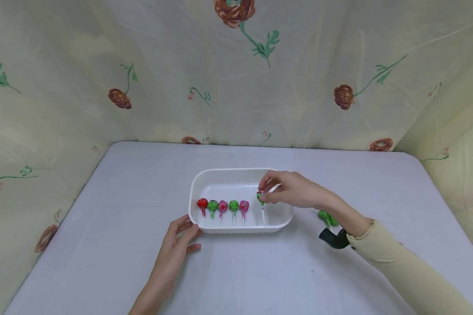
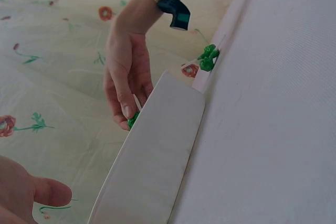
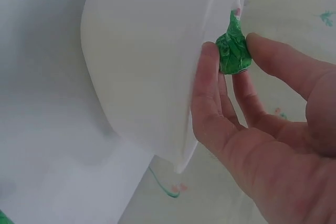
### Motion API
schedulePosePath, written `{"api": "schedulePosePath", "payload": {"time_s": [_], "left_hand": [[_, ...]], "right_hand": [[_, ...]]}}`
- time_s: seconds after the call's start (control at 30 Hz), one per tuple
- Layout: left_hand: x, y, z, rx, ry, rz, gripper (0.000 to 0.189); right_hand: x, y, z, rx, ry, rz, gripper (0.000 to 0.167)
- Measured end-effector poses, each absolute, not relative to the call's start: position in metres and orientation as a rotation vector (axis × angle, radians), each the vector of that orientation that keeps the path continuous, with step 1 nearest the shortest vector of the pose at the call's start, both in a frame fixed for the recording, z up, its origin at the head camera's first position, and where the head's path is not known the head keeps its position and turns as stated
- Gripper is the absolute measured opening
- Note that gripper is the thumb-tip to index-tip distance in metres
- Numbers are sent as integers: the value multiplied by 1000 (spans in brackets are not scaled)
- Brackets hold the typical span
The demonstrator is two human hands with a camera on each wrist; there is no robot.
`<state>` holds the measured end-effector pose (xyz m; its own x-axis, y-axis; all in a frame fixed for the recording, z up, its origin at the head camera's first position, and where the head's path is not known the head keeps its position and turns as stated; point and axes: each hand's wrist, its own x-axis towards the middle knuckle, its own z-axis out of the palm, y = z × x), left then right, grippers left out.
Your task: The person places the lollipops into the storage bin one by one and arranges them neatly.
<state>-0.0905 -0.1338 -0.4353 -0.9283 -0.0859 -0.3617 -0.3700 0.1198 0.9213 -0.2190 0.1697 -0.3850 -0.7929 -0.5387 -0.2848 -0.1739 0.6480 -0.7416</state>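
A white tray (image 1: 236, 175) stands on the table with a row of wrapped lollipops inside: a red one (image 1: 202, 203), two green ones and two pink ones, sticks toward the near wall. My right hand (image 1: 295, 189) pinches a green lollipop (image 3: 233, 51) by its wrapped head between thumb and fingers, over the tray's right part, stick pointing to the near wall. At the tray's near left corner is my left hand (image 1: 177, 245), its fingers loosely bent and touching or close to the rim. In the left wrist view only part of the left hand shows.
More green lollipops (image 1: 328, 218) lie on the table right of the tray, partly hidden under my right forearm. A dark band (image 1: 335, 239) sits on the right wrist. Flower-patterned cloth (image 1: 236, 87) hangs behind the white table (image 1: 142, 183) and at its sides.
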Motion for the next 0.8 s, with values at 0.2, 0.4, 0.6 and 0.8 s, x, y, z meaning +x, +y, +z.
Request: {"api": "schedulePosePath", "payload": {"time_s": [0.2,0.4,0.6,0.8], "left_hand": [[-90,-134,-435,-454,2180,1887,61],[-90,-135,-436,-450,2182,1894,60],[-91,-135,-437,-440,2179,1906,61],[-89,-134,-437,-436,2171,1911,60]], "right_hand": [[-220,163,-389,-577,2431,-942,31],[-221,154,-392,-623,2505,-830,28],[-222,148,-395,-675,2526,-787,25],[-224,143,-399,-674,2514,-759,23]]}}
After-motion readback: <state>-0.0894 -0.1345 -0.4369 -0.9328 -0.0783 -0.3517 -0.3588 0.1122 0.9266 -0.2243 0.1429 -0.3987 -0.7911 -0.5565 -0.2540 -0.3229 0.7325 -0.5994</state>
